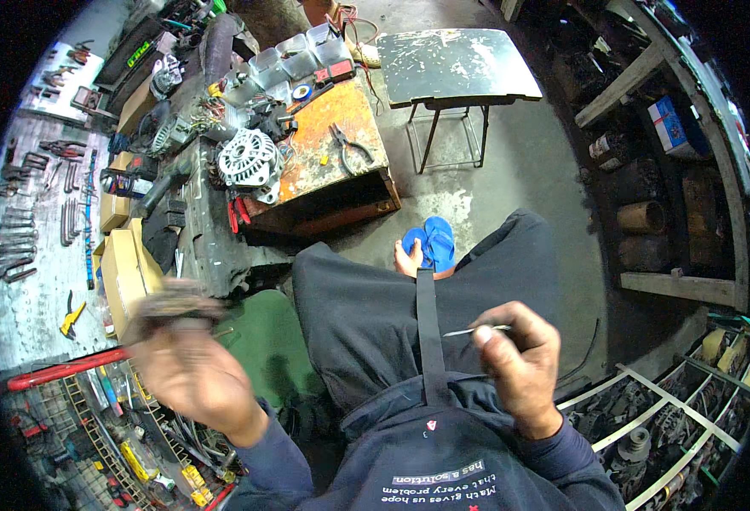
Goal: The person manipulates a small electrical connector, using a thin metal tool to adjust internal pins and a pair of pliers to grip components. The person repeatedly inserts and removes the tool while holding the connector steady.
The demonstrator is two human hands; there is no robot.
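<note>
My left hand (196,375) is raised at the lower left, blurred by motion, holding a dark object (175,311) that I cannot make out. My right hand (515,358) grips a thin pointed metal piece (458,332) between thumb and forefinger, above my lap. A black strap (433,341) runs down over my dark trousers (349,315) from near my feet in blue sandals (439,243) to my waist. Under me at the left shows a green seat (264,332).
A worn orange workbench (341,111) holds an alternator housing (247,157), pliers (345,145) and plastic bins. A folding table (451,64) stands ahead, a tool board (34,315) at left, a tool tray (68,426) lower left, wooden shelving (690,281) and racks of parts at right.
</note>
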